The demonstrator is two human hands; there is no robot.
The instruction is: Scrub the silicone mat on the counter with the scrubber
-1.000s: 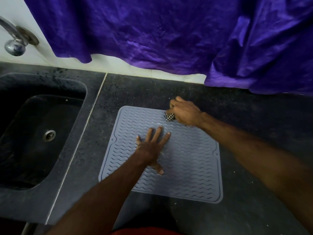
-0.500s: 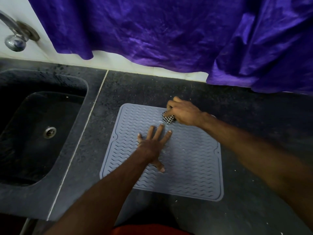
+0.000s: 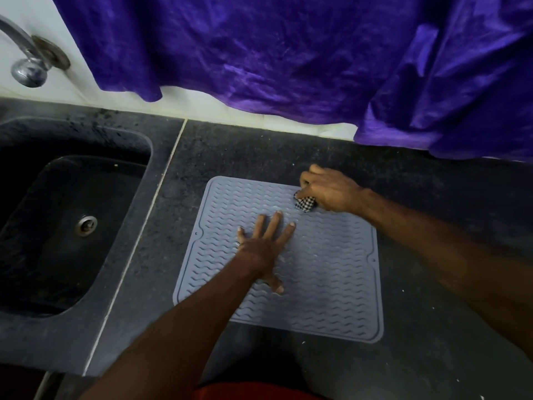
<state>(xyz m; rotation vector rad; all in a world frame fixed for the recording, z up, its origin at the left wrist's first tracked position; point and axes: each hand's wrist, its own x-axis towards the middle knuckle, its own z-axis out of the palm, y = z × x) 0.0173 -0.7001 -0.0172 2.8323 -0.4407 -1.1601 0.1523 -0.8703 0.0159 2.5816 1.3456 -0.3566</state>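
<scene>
- While the grey wavy-ribbed square silicone mat (image 3: 317,284) lies flat on the dark speckled stone counter (image 3: 432,327), just right of the black sink (image 3: 57,226), the left hand (image 3: 261,249) presses its middle, palm down, fingers spread, gripping nothing.
- At the mat's far right corner, the right hand (image 3: 331,190) is curled tight around the black-and-white checkered scrubber (image 3: 305,204), which touches the mat.
- Purple crumpled cloth (image 3: 288,53) hangs behind.
</scene>
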